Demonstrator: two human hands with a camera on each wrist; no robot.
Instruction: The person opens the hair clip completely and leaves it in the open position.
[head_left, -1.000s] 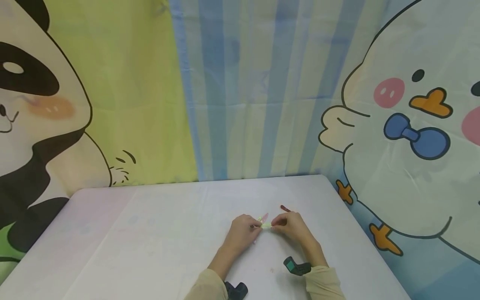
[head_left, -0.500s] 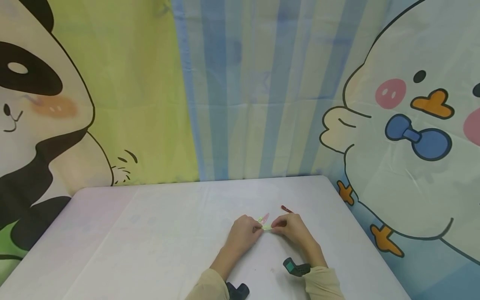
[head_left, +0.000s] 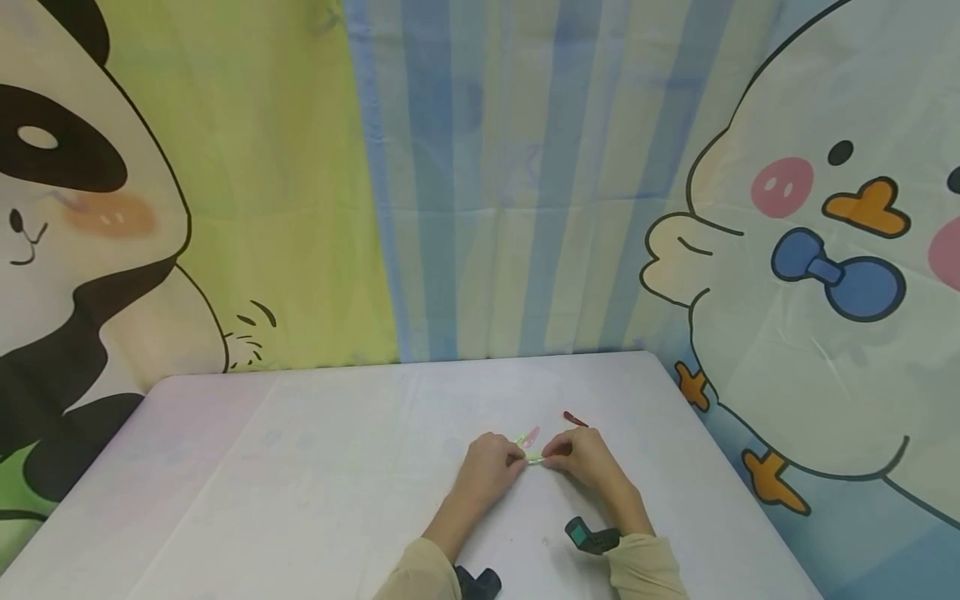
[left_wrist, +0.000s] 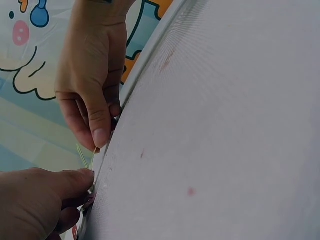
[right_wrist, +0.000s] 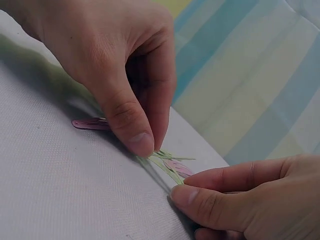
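A thin pale-green hair clip [head_left: 535,461] spans the small gap between my hands, low over the table. My left hand [head_left: 489,465] pinches one end between thumb and forefinger; my right hand [head_left: 585,457] pinches the other. The right wrist view shows the clip's slim green strips [right_wrist: 171,171] running between the fingertips. Just behind the hands lies a pink clip [head_left: 531,437] beside another green piece [head_left: 520,439]. A purple clip [right_wrist: 85,124] with a slotted body lies by the left hand in the right wrist view. The fingers hide the green clip's ends.
A dark-red clip [head_left: 573,418] lies behind the right hand, partly covered by it. The white-covered table [head_left: 300,475] stretches far to the left. Behind its back edge hangs a cartoon curtain [head_left: 487,183]. A dark device [head_left: 592,535] sits at the right wrist.
The green clip between my hands has tilted and now shows as a narrower strip slightly lower in view. A purple bit below the left hand is no longer visible. Both hands stay nearly in place.
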